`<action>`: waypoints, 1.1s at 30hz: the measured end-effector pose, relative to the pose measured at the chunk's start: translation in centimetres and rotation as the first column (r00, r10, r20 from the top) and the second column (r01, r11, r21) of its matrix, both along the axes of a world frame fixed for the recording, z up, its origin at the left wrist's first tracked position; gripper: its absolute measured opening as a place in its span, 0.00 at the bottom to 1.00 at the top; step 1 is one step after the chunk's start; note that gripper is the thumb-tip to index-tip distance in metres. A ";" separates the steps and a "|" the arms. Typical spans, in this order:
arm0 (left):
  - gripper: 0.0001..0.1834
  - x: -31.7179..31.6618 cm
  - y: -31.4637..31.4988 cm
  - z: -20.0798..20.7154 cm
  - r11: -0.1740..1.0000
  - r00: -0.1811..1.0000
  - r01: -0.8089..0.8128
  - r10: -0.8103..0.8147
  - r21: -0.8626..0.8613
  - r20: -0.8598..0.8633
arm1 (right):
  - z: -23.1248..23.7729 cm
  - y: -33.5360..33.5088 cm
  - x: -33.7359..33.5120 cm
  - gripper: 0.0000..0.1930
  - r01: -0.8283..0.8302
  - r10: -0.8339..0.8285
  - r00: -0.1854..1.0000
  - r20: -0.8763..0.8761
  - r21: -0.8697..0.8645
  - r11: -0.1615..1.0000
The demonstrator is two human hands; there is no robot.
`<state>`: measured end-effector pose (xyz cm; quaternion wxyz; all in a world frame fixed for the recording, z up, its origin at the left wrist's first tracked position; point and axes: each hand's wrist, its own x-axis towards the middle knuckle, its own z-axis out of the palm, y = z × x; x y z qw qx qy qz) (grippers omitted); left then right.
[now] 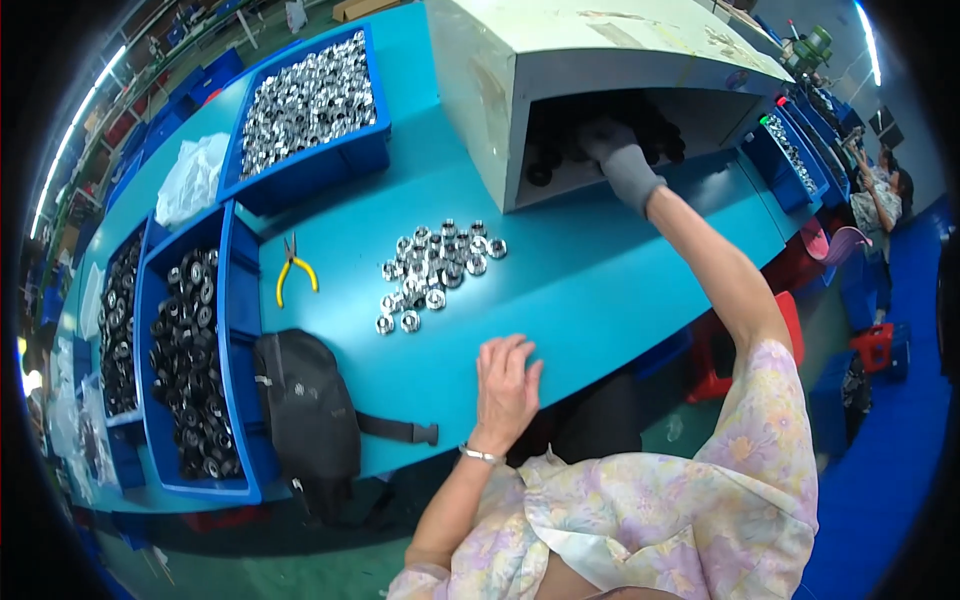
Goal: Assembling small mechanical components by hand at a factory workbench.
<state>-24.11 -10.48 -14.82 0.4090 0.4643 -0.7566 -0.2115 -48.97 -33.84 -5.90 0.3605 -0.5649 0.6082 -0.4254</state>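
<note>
My left hand (507,388), bare and with a bracelet at the wrist, rests on the near edge of the turquoise table. Its fingers are loosely bent and apart, with nothing in them. Beyond it lies a loose pile of small shiny metal wheel-like parts (437,262). My right hand (622,160) wears a grey glove and reaches into a white open-fronted box (512,130). Dark round parts (663,140) lie inside the box around that hand. Shadow hides its fingertips, so I cannot tell whether it grips anything.
Yellow-handled pliers (296,272) lie left of the pile. A blue bin of silvery parts (377,150) stands behind; blue bins of black wheels (240,380) stand left. A black waist bag (308,405) lies at the near left edge. Far right, a person (880,195) sits near more bins.
</note>
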 end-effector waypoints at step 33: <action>0.26 4.6 7.7 0.5 0.844 0.320 0.382 0.261 0.377 -0.911 | -8.5 8.4 11.4 0.18 -0.470 0.283 0.702 -0.654 -0.126 0.874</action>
